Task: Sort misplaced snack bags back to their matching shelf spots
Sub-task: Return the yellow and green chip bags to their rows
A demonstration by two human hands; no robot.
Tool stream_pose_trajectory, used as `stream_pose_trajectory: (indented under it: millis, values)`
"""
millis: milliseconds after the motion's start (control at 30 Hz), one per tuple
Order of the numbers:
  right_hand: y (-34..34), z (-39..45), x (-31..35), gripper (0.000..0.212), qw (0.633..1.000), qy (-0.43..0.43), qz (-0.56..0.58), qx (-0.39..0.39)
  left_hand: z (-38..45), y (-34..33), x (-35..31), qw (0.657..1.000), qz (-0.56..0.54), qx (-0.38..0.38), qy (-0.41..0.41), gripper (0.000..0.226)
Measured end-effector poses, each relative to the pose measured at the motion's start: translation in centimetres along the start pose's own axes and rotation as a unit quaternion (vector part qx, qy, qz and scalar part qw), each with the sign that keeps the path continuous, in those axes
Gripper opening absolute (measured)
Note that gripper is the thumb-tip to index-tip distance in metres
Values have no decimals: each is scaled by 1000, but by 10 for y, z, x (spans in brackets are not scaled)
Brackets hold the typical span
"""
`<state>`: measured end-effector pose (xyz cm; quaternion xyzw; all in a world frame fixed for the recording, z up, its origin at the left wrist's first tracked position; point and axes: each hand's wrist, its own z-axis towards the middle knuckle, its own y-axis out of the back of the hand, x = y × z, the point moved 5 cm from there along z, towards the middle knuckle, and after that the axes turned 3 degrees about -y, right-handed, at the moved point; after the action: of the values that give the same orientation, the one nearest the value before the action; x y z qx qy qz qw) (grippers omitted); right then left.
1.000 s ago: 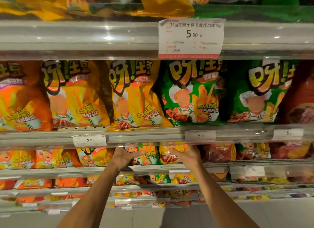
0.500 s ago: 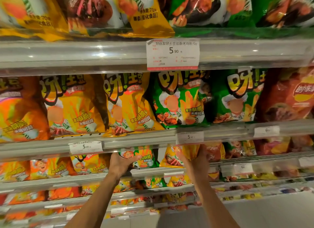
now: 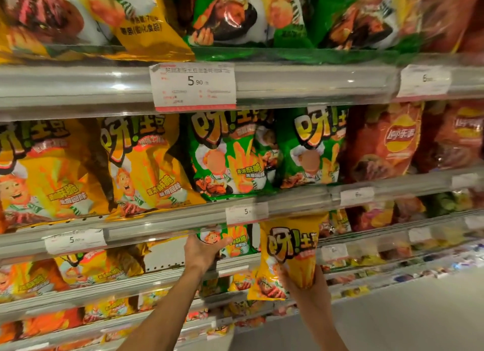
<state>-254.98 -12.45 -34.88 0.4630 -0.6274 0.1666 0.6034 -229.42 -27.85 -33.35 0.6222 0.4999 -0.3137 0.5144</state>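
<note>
- The right hand (image 3: pixel 305 278) grips a yellow bag (image 3: pixel 289 256) from below, clear of the shelf, probably to move it.
- The left hand (image 3: pixel 203 253) curls round a green bag (image 3: pixel 237 242) on the shelf beside it, likely steadying it.
- Matching yellow bags (image 3: pixel 146 164) stand on the shelf above the left hand.

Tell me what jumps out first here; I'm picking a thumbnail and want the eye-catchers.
The yellow snack bag stands out first: the right hand grips it from below, in front of the shelves at lower centre. Beside it the left hand holds a green bag on the lower shelf. Above them, rows of yellow bags and green bags fill the middle shelf, under a large price tag reading 5.90.
</note>
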Motion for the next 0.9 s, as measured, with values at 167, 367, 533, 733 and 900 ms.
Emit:
stream_pose_trajectory:
  millis: [167,367,533,733,900]
  values:
    - [8,1,-8,79,1000,-11,-25,9,1,-26,-2,999,9,31,-9,73]
    - [5,2,-15,86,999,-20,-41,30,12,-32,-1,992,68,100,-20,66]
    - [-14,-21,3,80,996,10,13,86,-5,-2,12,977,186,64,-80,61]
    - [-75,-55,31,86,982,14,74,174,-45,79,38,905,350,-85,-226,31]
    - [-138,-72,56,89,975,24,43,216,-58,128,69,858,466,-22,-217,46]
